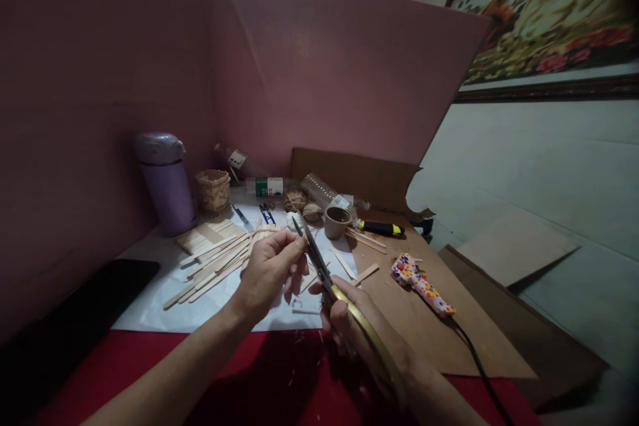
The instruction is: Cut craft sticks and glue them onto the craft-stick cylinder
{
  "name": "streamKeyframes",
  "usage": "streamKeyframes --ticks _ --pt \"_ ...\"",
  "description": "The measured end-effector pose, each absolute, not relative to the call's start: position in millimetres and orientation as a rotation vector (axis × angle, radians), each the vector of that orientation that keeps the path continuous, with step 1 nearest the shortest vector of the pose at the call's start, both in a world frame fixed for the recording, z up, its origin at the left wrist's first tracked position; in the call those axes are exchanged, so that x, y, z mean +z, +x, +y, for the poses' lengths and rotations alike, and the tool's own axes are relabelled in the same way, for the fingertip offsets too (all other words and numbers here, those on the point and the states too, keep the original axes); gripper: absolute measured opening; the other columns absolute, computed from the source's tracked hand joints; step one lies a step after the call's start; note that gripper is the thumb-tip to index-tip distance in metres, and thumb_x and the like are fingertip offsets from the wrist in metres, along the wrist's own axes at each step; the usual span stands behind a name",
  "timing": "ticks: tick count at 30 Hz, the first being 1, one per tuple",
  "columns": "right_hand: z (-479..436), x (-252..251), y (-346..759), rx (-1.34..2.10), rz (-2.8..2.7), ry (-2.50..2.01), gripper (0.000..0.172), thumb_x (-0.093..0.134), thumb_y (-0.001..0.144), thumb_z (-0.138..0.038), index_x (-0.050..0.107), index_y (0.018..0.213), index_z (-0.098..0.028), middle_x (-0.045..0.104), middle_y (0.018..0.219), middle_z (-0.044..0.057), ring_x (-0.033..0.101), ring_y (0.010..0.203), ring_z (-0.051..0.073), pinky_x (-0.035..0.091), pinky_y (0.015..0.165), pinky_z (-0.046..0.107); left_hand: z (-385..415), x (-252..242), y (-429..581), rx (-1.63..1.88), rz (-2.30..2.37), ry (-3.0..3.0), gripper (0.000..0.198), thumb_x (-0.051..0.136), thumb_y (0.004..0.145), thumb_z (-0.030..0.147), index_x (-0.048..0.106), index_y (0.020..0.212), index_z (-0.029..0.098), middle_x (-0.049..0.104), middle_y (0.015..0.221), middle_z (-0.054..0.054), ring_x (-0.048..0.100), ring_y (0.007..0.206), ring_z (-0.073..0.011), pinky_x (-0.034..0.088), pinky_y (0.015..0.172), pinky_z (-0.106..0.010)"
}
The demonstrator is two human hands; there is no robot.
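My right hand [349, 313] is closed round the yellow handles of a pair of scissors [319, 259], whose dark blades point up and away from me. Close beside the blades, my left hand [274, 266] is pinched at the thumb and forefinger. What those fingertips hold, if anything, is too small to make out. Several flat wooden craft sticks [210, 273] lie fanned out left of my left hand on a white sheet [144, 306]. Small pale slivers lie below the hands on the red cloth [279, 359].
A purple tumbler [167, 190] and a small woven basket [213, 190] stand at left. Twine balls [295, 200], a plastic bottle [322, 190] and a cup [337, 223] sit behind the hands. A utility knife [382, 228] and a corded, flower-patterned glue gun [422, 285] lie on brown board at right.
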State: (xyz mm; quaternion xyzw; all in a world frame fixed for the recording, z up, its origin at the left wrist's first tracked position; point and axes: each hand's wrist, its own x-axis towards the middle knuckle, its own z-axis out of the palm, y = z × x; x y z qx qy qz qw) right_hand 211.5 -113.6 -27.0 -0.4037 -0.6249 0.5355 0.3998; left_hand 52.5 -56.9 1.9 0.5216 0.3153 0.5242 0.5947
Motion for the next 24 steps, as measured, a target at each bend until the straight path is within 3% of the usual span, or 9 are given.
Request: streamKeyframes --ticks 9,16,24 --pt "-111.4 -39.8 212.7 1.36 -1.52 -1.033 0.075 0.053 0.072 -0.08 0.054 0.108 -0.015 0.038 0.056 -0.009 0.029 0.042 0.004 0.026 0.037 0.016 -56.4 2.9 52.3 1.22 0.789 1.213 0.03 0.064 0.079 0.037 0.05 0.063 0.016 0.056 0.049 0.004 0.043 0.027 -0.0062 0.027 0.025 -0.015" --pt "-111.8 -39.0 211.4 1.378 -1.508 -1.093 0.078 0.053 0.072 -0.081 0.053 0.111 -0.013 0.051 0.057 -0.004 0.036 0.041 0.005 0.027 0.036 0.016 -55.6 -3.7 54.8 1.225 0.798 1.211 0.03 0.062 0.081 0.039 0.049 0.064 0.017 0.057 0.05 0.004 0.044 0.027 -0.0065 0.026 0.025 -0.015" --pt "-113.6 -34.7 209.3 1.305 -1.584 -1.089 0.083 0.048 0.071 -0.084 0.052 0.114 -0.013 0.051 0.059 -0.004 0.036 0.042 0.006 0.028 0.037 0.017 -58.7 -2.1 55.8 1.25 0.811 1.227 0.031 0.062 0.081 0.04 0.05 0.065 0.017 0.056 0.05 0.004 0.042 0.027 -0.0054 0.027 0.025 -0.015"
